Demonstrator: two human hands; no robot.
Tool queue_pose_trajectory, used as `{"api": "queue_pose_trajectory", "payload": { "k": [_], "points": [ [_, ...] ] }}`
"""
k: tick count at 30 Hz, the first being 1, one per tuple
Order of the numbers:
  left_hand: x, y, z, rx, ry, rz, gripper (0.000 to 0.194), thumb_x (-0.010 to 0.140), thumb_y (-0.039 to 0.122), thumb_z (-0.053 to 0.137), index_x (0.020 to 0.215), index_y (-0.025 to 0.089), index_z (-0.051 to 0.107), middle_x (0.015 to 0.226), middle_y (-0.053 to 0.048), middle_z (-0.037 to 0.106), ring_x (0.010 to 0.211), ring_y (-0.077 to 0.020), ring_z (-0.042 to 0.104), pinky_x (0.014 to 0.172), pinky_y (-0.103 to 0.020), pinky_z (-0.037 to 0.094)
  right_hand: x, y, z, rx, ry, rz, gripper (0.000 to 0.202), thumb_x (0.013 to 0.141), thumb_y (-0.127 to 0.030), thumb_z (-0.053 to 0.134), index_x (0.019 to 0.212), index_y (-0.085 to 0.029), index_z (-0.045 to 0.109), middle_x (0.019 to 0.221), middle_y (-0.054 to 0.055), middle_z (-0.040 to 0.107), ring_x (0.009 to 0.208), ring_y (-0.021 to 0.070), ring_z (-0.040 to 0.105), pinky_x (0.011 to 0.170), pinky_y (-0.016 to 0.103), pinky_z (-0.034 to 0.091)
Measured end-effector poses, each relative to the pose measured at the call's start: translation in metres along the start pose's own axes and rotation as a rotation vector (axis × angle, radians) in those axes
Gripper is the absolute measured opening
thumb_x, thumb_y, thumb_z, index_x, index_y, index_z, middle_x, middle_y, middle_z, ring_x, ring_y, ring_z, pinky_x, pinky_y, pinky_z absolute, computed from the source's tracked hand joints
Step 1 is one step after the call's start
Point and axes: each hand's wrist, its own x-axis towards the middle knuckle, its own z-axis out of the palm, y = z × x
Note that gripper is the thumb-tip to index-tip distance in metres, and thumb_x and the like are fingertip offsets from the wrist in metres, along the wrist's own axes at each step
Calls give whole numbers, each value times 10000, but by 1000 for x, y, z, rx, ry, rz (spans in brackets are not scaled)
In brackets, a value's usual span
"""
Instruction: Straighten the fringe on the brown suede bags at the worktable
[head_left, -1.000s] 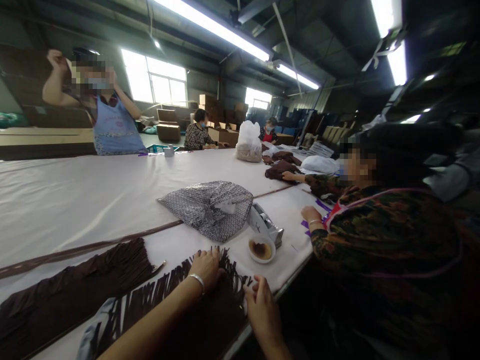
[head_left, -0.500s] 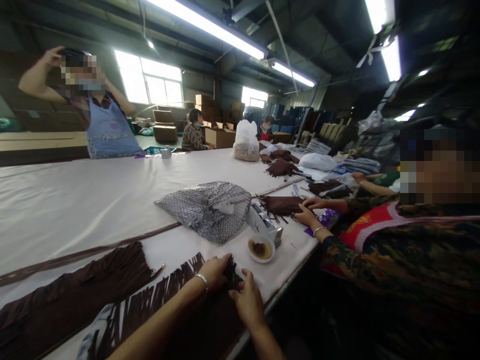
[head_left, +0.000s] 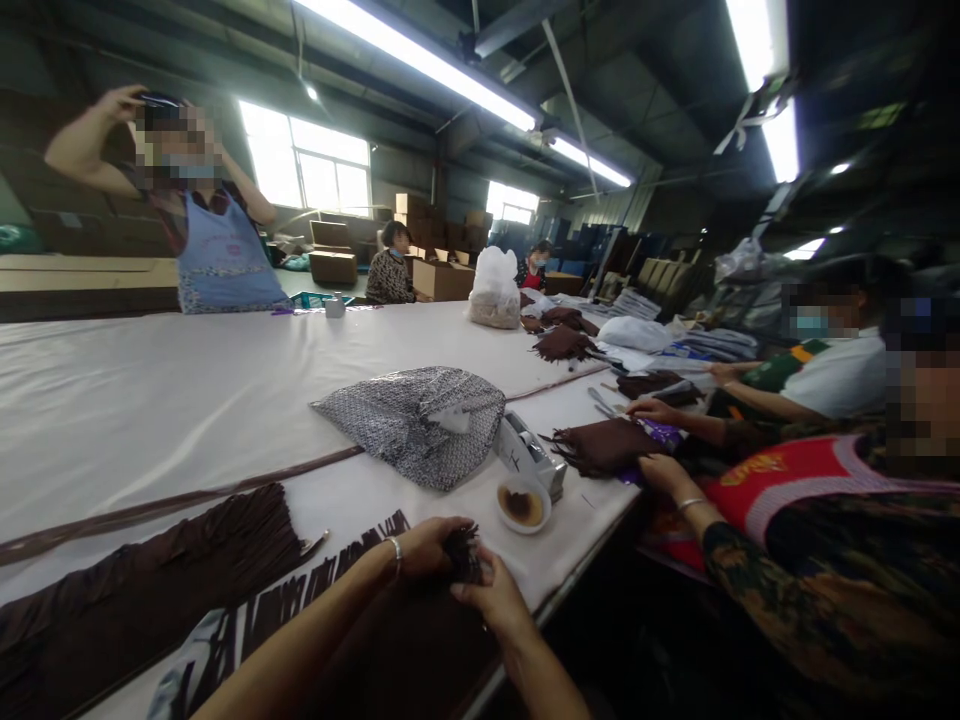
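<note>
Dark brown fringed cloth (head_left: 405,650), one: lying at the table's (head_left: 187,380) near edge, fringe bunched between your left hand (head_left: 431,547) and right hand (head_left: 496,600), each grip narrow, pinching it. To your left, a second brown cloth (head_left: 165,590). Beyond, on pale sheeting: patterned bag (head_left: 409,420), white bowl (head_left: 546,508). Room: cardboard boxes (head_left: 334,265), bright windows (head_left: 307,160), tube lights (head_left: 420,62) overhead.

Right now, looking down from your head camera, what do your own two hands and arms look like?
The left hand is ungloved, with a narrow, shiny silver-coloured bracelet around its wrist. The right hand is ungloved too, and no bracelet shows on its wrist. No sleeve is visible on the left forearm or right forearm. Any rings are too small to tell.
</note>
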Motion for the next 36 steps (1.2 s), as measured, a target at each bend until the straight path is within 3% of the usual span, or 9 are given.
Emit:
{"api": "queue_pose_trajectory", "payload": {
  "k": [3,6,9,12,15,18,24,29,36],
  "points": [
    [-9,-2,0,-60,37,72,741,625,119,605,1354,167,484,1282,-53,633,1145,-219,591,1022,-330,456,-5,-7,3,-42,-68,-44,693,483,-178,725,1147,-148,530,1074,107,709,1054,304,650,928,407,503],
    [-22,-2,3,-81,94,111,667,675,127,577,1336,180,510,1264,-48,643,1127,-218,600,1020,-340,453,-19,-16,7,-263,-54,-185,621,574,-157,663,1185,-175,555,1192,90,666,1152,277,600,1010,398,460],
    [-39,-2,10,-85,164,121,685,673,76,530,1344,205,504,1279,-39,631,1158,-211,579,1048,-346,426,-39,-16,9,-671,25,-434,498,718,-131,563,1204,-238,591,1214,56,652,1153,255,592,1022,417,450],
    [-59,-2,19,-95,244,123,644,691,53,497,1310,225,536,1239,-27,648,1157,-194,573,1076,-357,398,-57,-7,8,-1004,-14,-743,422,833,-101,453,1188,-268,609,1100,48,690,1020,233,642,919,405,514],
    [-80,-2,29,-97,283,150,484,728,62,505,1161,232,637,1088,-6,698,1062,-170,614,1137,-377,326,-68,4,6,-1173,-139,-1012,413,876,-70,365,1144,-261,615,991,42,707,905,220,660,805,378,557],
    [-97,0,37,-80,313,137,386,766,82,498,1076,230,673,1120,-22,686,1118,-173,591,1146,-370,317,-74,10,2,-1291,-166,-1171,381,886,-74,360,1120,-231,617,1070,58,701,966,232,652,816,382,566],
    [-113,7,46,-85,359,149,374,815,72,456,1039,265,685,1158,-29,657,1192,-168,538,1029,-301,439,-74,14,-10,-1458,-249,-1374,326,891,-142,446,1156,-226,617,1171,48,687,1047,220,645,846,351,580],
    [-126,3,53,-56,398,172,325,871,104,447,1030,285,665,1126,-20,650,1138,-161,560,998,-294,453,-78,20,-12,-1403,-278,-1462,299,879,-177,540,1153,-258,627,1213,38,669,1033,231,661,838,371,588],
    [-150,-3,61,165,463,205,286,904,136,389,999,248,635,1053,-50,654,1025,-167,601,909,-286,497,-92,44,3,-1295,-197,-1590,150,875,-234,609,1001,-293,663,951,-26,755,765,180,708,733,315,604]
  ]
}}
